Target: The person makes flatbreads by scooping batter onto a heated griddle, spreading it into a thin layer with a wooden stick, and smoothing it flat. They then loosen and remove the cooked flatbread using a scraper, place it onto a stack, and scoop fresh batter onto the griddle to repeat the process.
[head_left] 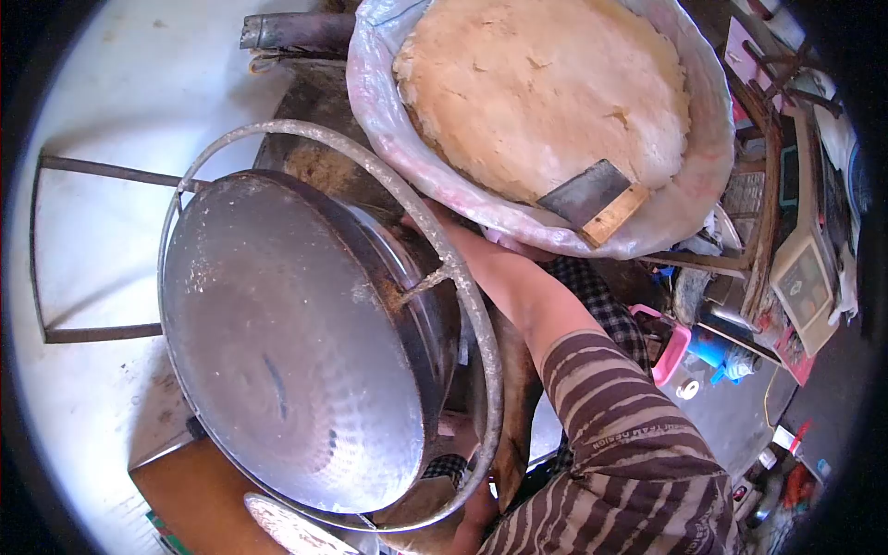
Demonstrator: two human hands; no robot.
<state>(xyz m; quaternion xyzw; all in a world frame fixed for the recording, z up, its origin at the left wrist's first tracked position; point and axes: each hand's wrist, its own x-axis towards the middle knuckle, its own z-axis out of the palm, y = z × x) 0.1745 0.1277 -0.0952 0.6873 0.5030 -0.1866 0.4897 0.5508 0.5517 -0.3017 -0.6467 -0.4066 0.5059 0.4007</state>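
Observation:
A large round metal griddle (287, 342), dark-rimmed with a pale, dented face, stands tilted in front of me. Around it runs a rusty metal ring (476, 305). My bare right forearm (509, 287) reaches from a striped sleeve towards the griddle's far upper side; my right hand (421, 215) is mostly hidden behind the ring, its fingers out of sight. Low down, part of my left forearm (476, 518) shows behind the ring, with the left hand hidden by the griddle. Beyond my right arm, a plastic-lined basin (370, 83) holds pale dough (546, 92). A wooden-handled scraper (597, 199) lies on the dough's edge.
A bent metal frame (102, 333) juts from the ring against the white wall (102, 240). An orange-brown board (190, 495) is at lower left. To the right are a pink plastic basket (673, 351), a blue container (708, 347) and wooden bars (772, 185).

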